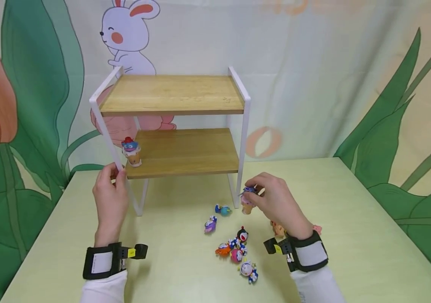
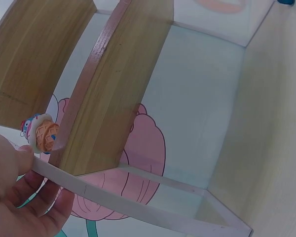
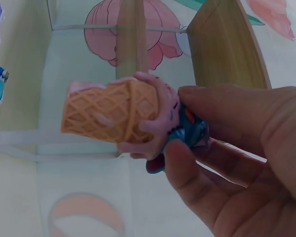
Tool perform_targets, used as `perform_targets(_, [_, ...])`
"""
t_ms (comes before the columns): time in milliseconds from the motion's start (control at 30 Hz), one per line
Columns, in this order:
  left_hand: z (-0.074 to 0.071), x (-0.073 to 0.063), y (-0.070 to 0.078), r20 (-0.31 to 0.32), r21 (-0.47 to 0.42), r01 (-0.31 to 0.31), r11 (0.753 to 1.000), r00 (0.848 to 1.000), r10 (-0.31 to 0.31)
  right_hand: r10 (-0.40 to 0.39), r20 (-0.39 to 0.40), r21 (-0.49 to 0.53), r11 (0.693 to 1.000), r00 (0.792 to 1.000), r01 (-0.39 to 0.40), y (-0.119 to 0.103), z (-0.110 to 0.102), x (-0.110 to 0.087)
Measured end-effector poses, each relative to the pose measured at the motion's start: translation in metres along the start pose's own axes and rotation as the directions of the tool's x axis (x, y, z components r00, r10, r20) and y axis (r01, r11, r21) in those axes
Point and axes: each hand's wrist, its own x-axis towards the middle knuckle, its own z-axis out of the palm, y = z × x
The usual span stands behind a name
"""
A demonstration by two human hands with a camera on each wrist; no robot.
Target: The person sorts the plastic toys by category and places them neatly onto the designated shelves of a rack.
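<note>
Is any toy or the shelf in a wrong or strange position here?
Mostly no. The shelf rack stands straight. One cone figurine sits at the lower board's front left corner, near the edge. The small figurines lie tipped over in a loose pile on the table.

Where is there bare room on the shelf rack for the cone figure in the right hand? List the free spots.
The top shelf is bare. The lower shelf is free right of the ice-cream cone figure at its left front corner, where the left hand grips the white frame. Crowded: the tabletop figures beside the right hand.
</note>
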Motion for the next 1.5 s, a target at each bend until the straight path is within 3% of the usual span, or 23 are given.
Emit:
perform_targets(300, [-0.001,-0.002,-0.001,-0.005,-0.003,0.003,1.000,1.000,-0.003,-0.141,-0.092,0.087,0.985,0.986,0.149,-0.023,0.007,0.010])
perform_targets(533, [0.001,0.000,0.000,-0.002,-0.006,0.000,1.000,1.000,0.000,-0.266,-0.101,0.073,0.959,0.959,0.274,-0.043,0.009,0.042])
perform_targets(700, [0.001,0.002,0.000,-0.001,-0.001,-0.006,1.000,1.000,0.006,-0.310,-0.125,0.097,0.942,0.942,0.323,-0.062,0.015,0.064])
perform_targets(967, [0.001,0.001,0.000,-0.001,-0.003,0.008,1.000,1.000,-0.008,-0.279,-0.171,0.072,0.953,0.945,0.294,-0.090,0.035,0.101])
perform_targets(1233, [0.001,0.002,-0.002,-0.003,-0.004,0.013,1.000,1.000,-0.013,-0.214,-0.118,0.049,0.974,0.970,0.221,-0.114,0.059,0.139])
perform_targets(1500, [0.000,0.001,-0.002,0.000,-0.013,0.003,1.000,1.000,-0.003,-0.193,-0.099,0.003,0.981,0.976,0.194,-0.123,0.087,0.156])
